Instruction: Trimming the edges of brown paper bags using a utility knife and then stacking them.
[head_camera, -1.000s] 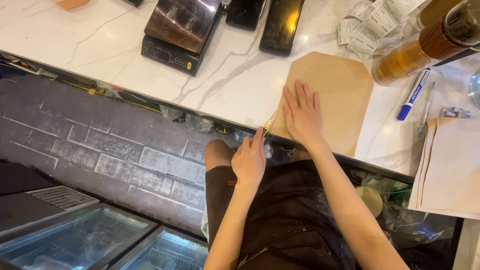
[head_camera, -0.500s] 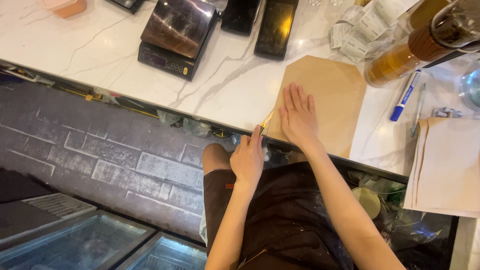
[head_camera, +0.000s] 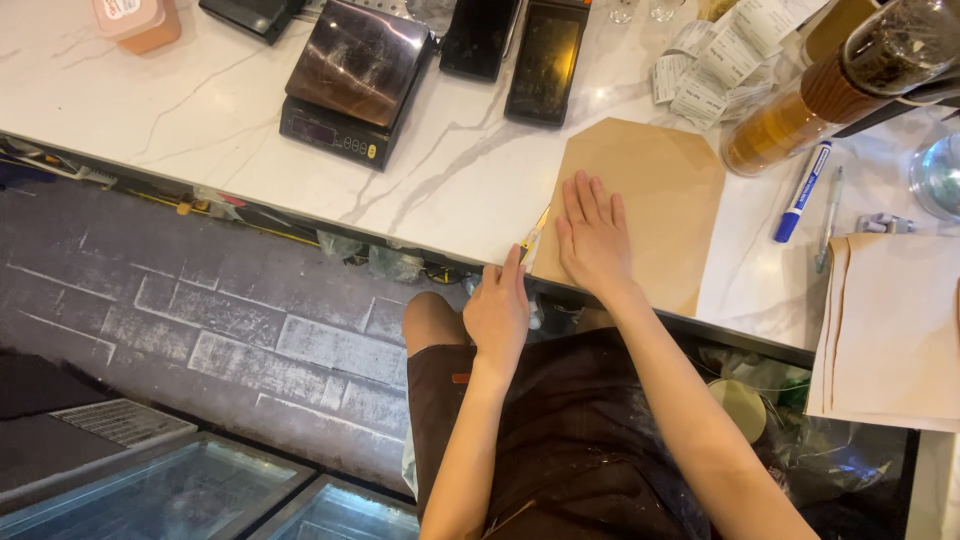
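A brown paper sheet (head_camera: 660, 190) with clipped far corners lies on the white marble counter (head_camera: 200, 110), near its front edge. My right hand (head_camera: 595, 235) presses flat on the sheet's left part, fingers together. My left hand (head_camera: 498, 310) grips a slim yellow utility knife (head_camera: 533, 238) at the counter's edge, its tip at the sheet's left edge, just beside my right hand.
A dark kitchen scale (head_camera: 355, 80) and two dark handheld devices (head_camera: 545, 60) sit behind. Paper receipts (head_camera: 715, 60), an amber bottle (head_camera: 810, 100), a blue marker (head_camera: 803, 190) and a pen lie to the right, with a stack of brown paper (head_camera: 890, 320) at the right edge.
Both hands hold almost the same pose; the view has shifted slightly, and the knife stays at the sheet's left edge.
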